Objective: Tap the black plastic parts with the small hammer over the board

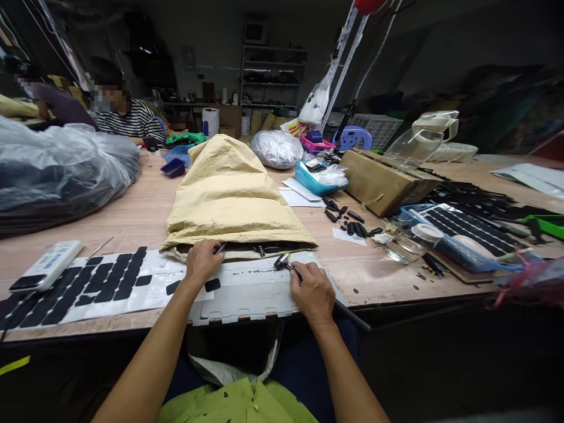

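In my right hand [314, 291] is a small hammer [282, 261], its metal head pointing left and its black handle running out past my wrist over the table edge. Under it lies a pale grey board [251, 288] with a notched front edge. My left hand [203, 261] rests at the mouth of a yellow woven sack [229, 200], fingers closed on a small dark piece [219, 249] whose kind I cannot make out. More dark pieces [262, 251] show inside the sack's opening. Black rounded stickers [212, 285] lie near my left wrist.
White sheets with black stickers [110, 276] and a white power strip [48, 267] lie left. A large plastic bag [61, 170] stands behind them. To the right are loose black parts [352, 226], a cardboard box [383, 182] and a blue basket [467, 235]. Two people sit far left.
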`<state>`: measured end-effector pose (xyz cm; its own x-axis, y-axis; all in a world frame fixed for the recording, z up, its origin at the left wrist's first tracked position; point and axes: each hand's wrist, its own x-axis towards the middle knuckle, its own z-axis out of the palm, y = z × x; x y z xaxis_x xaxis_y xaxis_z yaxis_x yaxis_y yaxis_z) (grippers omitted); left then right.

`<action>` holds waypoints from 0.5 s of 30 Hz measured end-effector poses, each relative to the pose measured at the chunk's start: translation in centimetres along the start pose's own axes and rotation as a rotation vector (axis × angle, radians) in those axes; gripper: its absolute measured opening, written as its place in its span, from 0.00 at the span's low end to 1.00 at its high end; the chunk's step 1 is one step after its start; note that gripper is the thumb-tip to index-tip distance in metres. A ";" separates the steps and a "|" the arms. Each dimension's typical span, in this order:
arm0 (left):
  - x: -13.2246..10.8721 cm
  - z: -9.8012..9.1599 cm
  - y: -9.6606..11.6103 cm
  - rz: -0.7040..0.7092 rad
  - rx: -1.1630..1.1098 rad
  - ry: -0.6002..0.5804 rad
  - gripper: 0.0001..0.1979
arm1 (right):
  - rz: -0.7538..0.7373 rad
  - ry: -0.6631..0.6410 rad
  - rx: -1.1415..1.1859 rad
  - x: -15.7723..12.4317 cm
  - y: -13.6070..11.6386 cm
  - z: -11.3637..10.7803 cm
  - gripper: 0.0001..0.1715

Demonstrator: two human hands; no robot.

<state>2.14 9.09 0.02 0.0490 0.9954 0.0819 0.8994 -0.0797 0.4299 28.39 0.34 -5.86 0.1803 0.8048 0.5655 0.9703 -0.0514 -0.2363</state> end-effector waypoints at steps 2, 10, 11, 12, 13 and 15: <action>-1.7 0.1 -0.4 0.181 -0.135 -0.089 0.12 | 0.001 0.004 0.010 0.0 0.0 0.0 0.13; -4.7 2.0 -0.8 0.379 -0.359 -0.213 0.14 | -0.002 -0.037 0.042 0.0 0.7 0.3 0.13; -4.7 2.0 -1.0 0.365 -0.363 -0.198 0.13 | -0.006 -0.038 0.049 0.0 0.8 0.3 0.13; -4.7 1.9 -1.1 0.356 -0.365 -0.187 0.11 | -0.011 -0.035 0.056 0.0 0.7 0.2 0.14; -4.7 1.9 -1.3 0.352 -0.367 -0.180 0.09 | -0.013 -0.025 0.067 0.0 0.5 -0.1 0.14; -4.7 1.9 -1.4 0.355 -0.373 -0.173 0.07 | -0.008 0.014 0.120 -0.1 -0.6 -0.8 0.16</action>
<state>1.45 4.59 -2.63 0.4209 0.8955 0.1448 0.6010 -0.3948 0.6949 27.96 -0.20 -5.13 0.1759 0.7964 0.5787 0.9456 0.0267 -0.3242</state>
